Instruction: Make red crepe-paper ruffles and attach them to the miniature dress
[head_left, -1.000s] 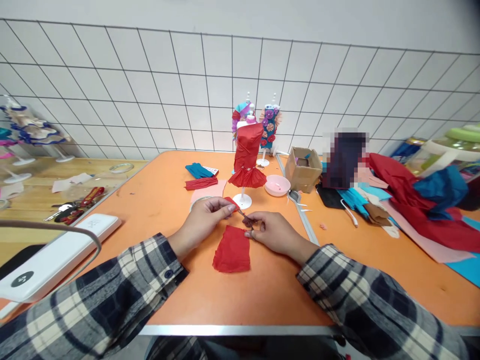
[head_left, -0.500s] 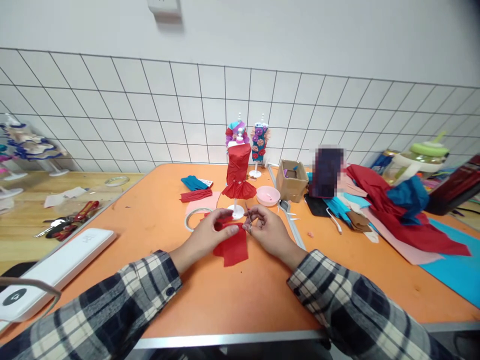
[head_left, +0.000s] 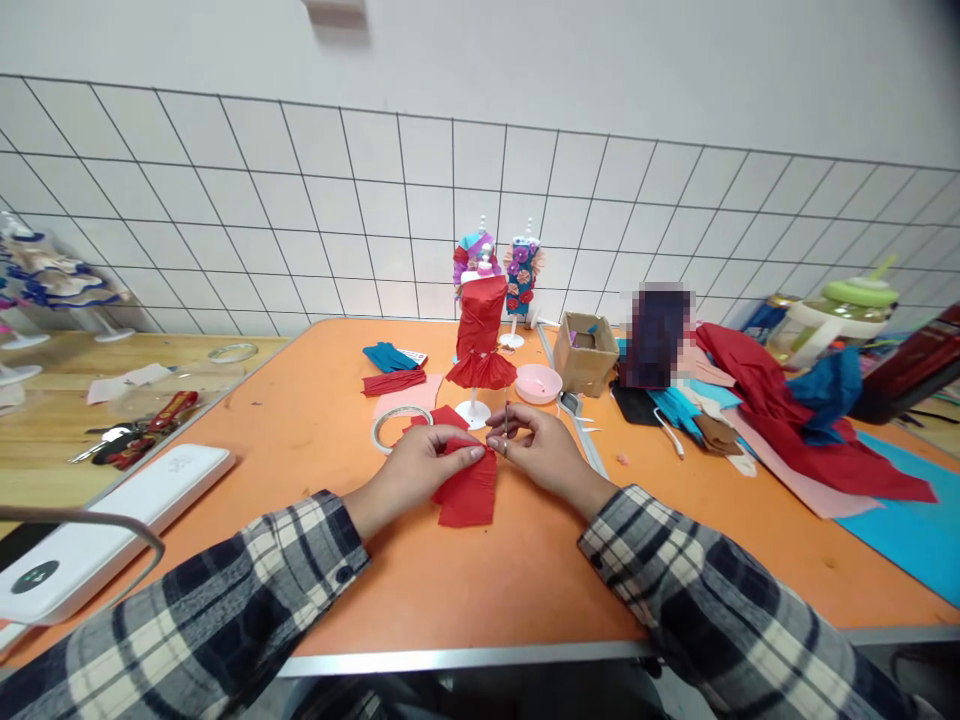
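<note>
My left hand (head_left: 420, 465) pinches the top edge of a red crepe paper piece (head_left: 469, 498) between thumb and fingers. The paper hangs down in front of me, its upper edge gathered. Close on its right, my right hand (head_left: 541, 450) is closed around small scissors (head_left: 505, 422), whose thin blades point up and away. Its fingertips are at the paper's top corner; whether they grip the paper too, I cannot tell. Just behind my hands stands a small dress form (head_left: 481, 330) in a red crepe paper dress with a flared hem, on a white round base.
A tape roll (head_left: 401, 428) lies left of my hands. Beyond are a pink bowl (head_left: 538, 384), a cardboard box (head_left: 586, 355) and another decorated dress form (head_left: 523, 275). Coloured papers (head_left: 810, 440) pile up at right; a white power bank (head_left: 120, 530) lies at left.
The scissors have turned more upright in my right hand. My left fingers have closed in on the paper's top edge, which looks more gathered. The view has shifted slightly.
</note>
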